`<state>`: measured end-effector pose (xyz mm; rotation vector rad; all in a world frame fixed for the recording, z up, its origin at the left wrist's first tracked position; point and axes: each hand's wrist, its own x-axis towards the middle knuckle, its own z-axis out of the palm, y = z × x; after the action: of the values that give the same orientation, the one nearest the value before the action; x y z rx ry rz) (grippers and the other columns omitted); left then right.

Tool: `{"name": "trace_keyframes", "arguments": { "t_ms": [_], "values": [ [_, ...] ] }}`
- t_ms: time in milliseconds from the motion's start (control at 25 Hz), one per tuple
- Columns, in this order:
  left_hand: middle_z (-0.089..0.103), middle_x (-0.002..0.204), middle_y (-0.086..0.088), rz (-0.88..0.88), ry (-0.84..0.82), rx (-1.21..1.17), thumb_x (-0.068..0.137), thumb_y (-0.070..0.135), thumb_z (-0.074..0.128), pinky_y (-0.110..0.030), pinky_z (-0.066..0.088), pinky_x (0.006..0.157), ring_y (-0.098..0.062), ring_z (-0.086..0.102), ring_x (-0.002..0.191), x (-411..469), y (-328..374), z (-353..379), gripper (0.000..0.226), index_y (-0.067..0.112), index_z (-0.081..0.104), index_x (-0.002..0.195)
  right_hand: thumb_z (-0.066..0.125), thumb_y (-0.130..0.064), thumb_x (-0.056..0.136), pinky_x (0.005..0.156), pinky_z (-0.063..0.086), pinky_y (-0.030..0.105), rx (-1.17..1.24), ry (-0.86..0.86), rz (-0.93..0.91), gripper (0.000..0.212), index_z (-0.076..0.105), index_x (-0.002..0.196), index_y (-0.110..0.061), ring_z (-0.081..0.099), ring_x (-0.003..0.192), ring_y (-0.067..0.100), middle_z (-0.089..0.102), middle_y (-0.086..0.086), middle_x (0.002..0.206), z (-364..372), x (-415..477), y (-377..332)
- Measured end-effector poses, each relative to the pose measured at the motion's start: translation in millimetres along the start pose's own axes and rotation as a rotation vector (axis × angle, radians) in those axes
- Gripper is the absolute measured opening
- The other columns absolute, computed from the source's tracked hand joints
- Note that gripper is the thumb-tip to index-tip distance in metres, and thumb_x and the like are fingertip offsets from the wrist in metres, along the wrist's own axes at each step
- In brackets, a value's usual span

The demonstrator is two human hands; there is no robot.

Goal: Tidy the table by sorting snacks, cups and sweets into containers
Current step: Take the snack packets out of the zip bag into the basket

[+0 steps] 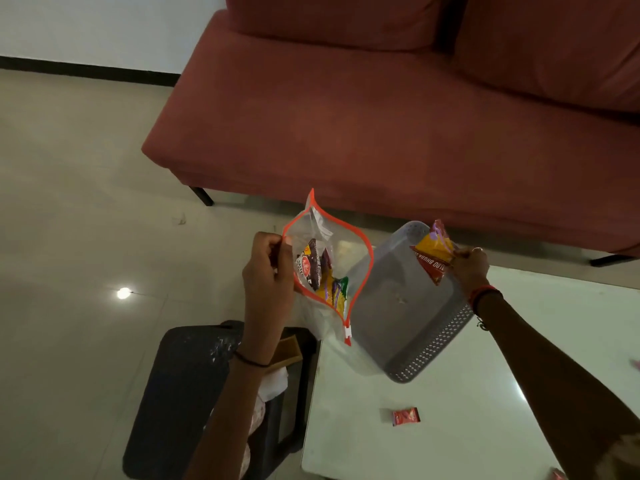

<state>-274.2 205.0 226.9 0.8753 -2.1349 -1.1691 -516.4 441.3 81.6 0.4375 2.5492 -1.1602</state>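
Note:
My left hand (pixel 268 271) pinches the orange rim of a clear zip pouch (pixel 317 225), held up with its mouth spread wide. Inside the pouch lie several snack packets (pixel 320 271), dark, red and yellow. My right hand (pixel 469 266) grips a bunch of snack packets (pixel 433 252), yellow, red and purple, above the far end of a grey perforated tray (pixel 398 306). The tray rests on the white glossy table (pixel 467 393). A small red sweet (pixel 405 416) lies on the table near the front.
A red sofa (pixel 381 116) stands behind the table. To the left of the table, below my left arm, sits a dark stool or bin (pixel 187 382) with a small wooden box and white paper on it. More red wrappers peek in at the right edge (pixel 557 474).

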Motion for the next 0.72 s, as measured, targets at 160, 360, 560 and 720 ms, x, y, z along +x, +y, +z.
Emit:
{"name": "trace_keyframes", "arguments": {
  "t_ms": [160, 360, 560, 720],
  "values": [
    [0.052, 0.068, 0.005, -0.016, 0.016, -0.015, 0.094, 0.017, 0.047, -0.025, 0.049, 0.051, -0.017, 0.057, 0.059, 0, -14, 8, 0.008, 0.011, 0.047, 0.09, 0.061, 0.004, 0.079, 0.086, 0.05, 0.041, -0.077, -0.045, -0.061, 0.021, 0.065, 0.098, 0.012, 0.062, 0.095, 0.028, 0.068, 0.025, 0.105, 31, 33, 8],
    [0.055, 0.072, 0.008, -0.06, 0.053, -0.085, 0.087, 0.035, 0.044, -0.012, 0.048, 0.051, -0.009, 0.059, 0.061, -5, -21, 12, 0.023, 0.013, 0.048, 0.091, 0.065, -0.002, 0.082, 0.084, 0.05, 0.044, -0.112, -0.163, -0.105, 0.014, 0.068, 0.085, 0.011, 0.059, 0.087, 0.027, 0.067, 0.03, 0.097, 42, 43, 8],
    [0.056, 0.074, 0.01, -0.056, 0.06, -0.099, 0.087, 0.034, 0.044, -0.009, 0.048, 0.05, -0.005, 0.061, 0.064, -11, -22, 16, 0.022, 0.013, 0.048, 0.092, 0.067, -0.013, 0.083, 0.071, 0.04, 0.029, -0.112, -0.186, -0.11, 0.031, 0.067, 0.103, 0.01, 0.056, 0.085, 0.02, 0.066, 0.019, 0.092, 39, 46, 5],
    [0.056, 0.076, 0.013, -0.039, 0.059, -0.09, 0.091, 0.021, 0.047, -0.006, 0.047, 0.054, 0.003, 0.061, 0.068, -19, -21, 16, 0.009, 0.012, 0.048, 0.093, 0.069, -0.011, 0.081, 0.083, 0.047, 0.035, -0.134, -0.094, -0.112, 0.035, 0.064, 0.111, 0.005, 0.062, 0.107, 0.034, 0.067, 0.024, 0.113, 31, 46, 2]
  ]
}}
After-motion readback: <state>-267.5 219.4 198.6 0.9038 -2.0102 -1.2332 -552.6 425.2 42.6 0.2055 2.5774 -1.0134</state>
